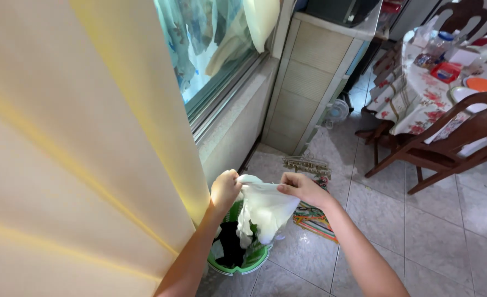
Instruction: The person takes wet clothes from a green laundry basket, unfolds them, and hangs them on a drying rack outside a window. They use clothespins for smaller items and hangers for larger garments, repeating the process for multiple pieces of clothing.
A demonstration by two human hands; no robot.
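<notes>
Head view: left hand point(225, 190) and right hand point(300, 187), each grip closed on white garment point(265, 209), stretched between them above green laundry basket point(243, 263) on tiled floor point(447, 242).

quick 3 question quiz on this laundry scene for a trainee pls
1. True or false: both hands grip the white garment.
2. What lies directly below the garment? A) green laundry basket B) wooden chair C) small fan
3. Which hand is nearer the yellow curtain?

Key:
1. True: the left hand and right hand each pinch its top edge.
2. A, the green laundry basket.
3. The left hand.
</notes>
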